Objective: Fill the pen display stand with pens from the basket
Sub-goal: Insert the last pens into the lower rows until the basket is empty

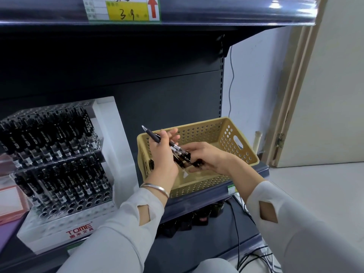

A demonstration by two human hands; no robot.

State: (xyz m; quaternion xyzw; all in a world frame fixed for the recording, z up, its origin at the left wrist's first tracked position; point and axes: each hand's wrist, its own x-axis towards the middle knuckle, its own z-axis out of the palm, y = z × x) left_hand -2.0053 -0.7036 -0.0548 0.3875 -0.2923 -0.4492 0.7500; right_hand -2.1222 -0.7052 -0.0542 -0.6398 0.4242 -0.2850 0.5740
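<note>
A tan perforated basket (232,134) stands on the dark shelf at centre right. Above its left half, my left hand (161,154) grips a bunch of black pens (178,149), one tip sticking up to the left. My right hand (206,156) meets the bunch from the right, its fingers closed on the pens' lower ends. To the left stands the clear tiered pen display stand (59,170), packed with upright black pens; several holes in its front rows show open.
A pink box (9,201) sits at the far left beside the stand. A shelf with a price label (126,10) hangs overhead. Cables (254,255) run under the shelf at right, and a door (325,95) stands further right.
</note>
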